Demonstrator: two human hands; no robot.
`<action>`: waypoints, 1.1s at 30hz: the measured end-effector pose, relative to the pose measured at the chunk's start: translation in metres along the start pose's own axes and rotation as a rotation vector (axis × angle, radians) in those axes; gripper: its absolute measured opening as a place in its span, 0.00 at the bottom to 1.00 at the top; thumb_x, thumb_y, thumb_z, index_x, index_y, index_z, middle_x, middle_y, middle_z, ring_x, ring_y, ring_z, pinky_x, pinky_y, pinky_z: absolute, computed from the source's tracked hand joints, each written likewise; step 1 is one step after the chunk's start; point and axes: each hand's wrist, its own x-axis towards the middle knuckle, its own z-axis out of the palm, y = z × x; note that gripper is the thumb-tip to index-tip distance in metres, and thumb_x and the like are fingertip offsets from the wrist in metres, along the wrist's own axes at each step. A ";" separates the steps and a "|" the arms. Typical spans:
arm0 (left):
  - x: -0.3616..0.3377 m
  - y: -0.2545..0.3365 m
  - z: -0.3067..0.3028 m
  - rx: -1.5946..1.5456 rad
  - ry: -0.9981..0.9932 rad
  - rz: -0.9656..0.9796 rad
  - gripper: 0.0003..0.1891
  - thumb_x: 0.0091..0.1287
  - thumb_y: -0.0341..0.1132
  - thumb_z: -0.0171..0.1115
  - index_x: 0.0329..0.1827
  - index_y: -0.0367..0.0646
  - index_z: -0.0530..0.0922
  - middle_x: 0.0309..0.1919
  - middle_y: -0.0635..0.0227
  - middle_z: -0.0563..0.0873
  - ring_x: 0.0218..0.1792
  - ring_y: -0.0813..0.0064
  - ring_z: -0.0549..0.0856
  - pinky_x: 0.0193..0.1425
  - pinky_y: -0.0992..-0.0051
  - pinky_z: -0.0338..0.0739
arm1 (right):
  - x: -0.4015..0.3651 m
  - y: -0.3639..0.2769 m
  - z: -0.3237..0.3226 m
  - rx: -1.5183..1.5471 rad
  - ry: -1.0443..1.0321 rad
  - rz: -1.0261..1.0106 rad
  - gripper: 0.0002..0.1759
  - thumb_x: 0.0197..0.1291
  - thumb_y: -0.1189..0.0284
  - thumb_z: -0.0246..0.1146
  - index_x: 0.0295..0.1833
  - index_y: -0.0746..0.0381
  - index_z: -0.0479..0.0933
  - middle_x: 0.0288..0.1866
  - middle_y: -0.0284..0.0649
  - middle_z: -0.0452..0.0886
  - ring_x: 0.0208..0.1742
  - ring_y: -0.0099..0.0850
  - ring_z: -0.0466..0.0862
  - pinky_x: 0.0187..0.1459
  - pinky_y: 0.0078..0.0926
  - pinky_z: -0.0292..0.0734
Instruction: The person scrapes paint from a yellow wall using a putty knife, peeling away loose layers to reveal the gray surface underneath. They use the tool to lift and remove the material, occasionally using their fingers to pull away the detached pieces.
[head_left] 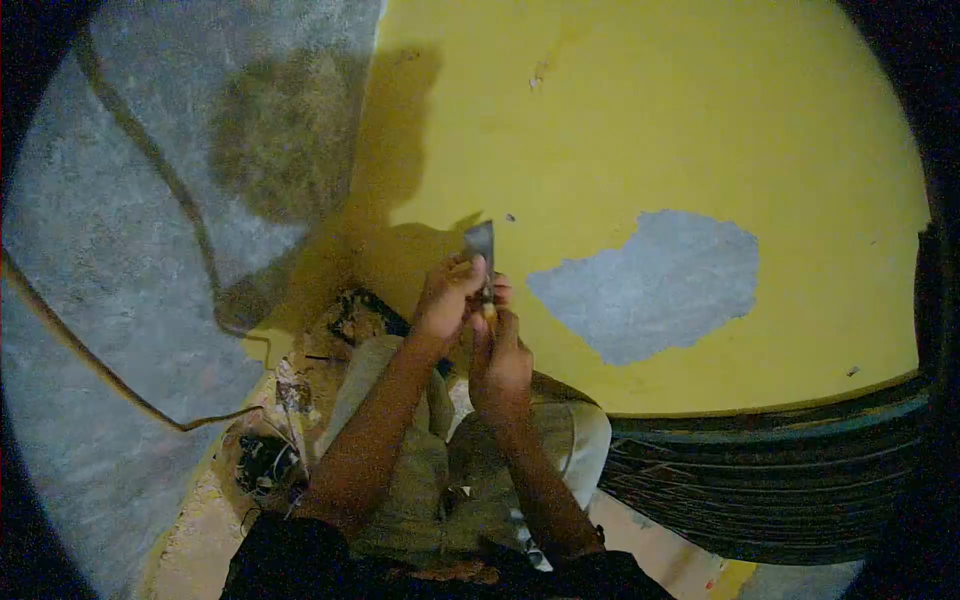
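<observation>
A scraper [481, 240] with a flat grey blade and a yellowish handle is held upright in front of my knees, its blade pointing up toward the yellow wall [620, 120]. My left hand [447, 298] has its fingers closed on the blade. Just right of it and lower, my right hand [503, 362] is wrapped round the handle. To the right of both hands, a bare grey patch [655, 288] with ragged edges shows in the yellow surface.
A grey surface [110, 230] lies at the left, crossed by a brown cable [100, 361]. Dark objects [265, 462] lie low beside my left arm. A dark stack of thin ridged layers [770, 480] stands at the lower right. My shadow falls upper left.
</observation>
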 end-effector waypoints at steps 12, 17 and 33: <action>-0.046 -0.048 0.080 -0.028 -0.363 0.033 0.33 0.74 0.59 0.36 0.67 0.39 0.61 0.59 0.54 0.78 0.48 0.57 0.85 0.55 0.63 0.78 | -0.056 0.020 -0.079 -0.402 0.287 -0.012 0.16 0.69 0.69 0.53 0.52 0.71 0.72 0.33 0.53 0.73 0.35 0.51 0.76 0.36 0.44 0.71; -0.037 -0.062 0.064 0.287 -0.199 0.000 0.23 0.73 0.51 0.50 0.53 0.35 0.71 0.42 0.56 0.84 0.42 0.64 0.86 0.47 0.67 0.81 | -0.051 0.016 -0.074 -0.233 0.156 0.134 0.17 0.67 0.64 0.57 0.51 0.69 0.72 0.35 0.53 0.78 0.34 0.50 0.80 0.35 0.41 0.74; -0.011 -0.069 0.056 -0.201 -0.229 -0.322 0.20 0.68 0.52 0.57 0.40 0.41 0.77 0.32 0.66 0.83 0.34 0.72 0.84 0.42 0.71 0.80 | -0.034 0.022 -0.074 -0.250 0.219 0.156 0.12 0.66 0.69 0.57 0.41 0.69 0.77 0.24 0.53 0.79 0.24 0.45 0.81 0.27 0.37 0.73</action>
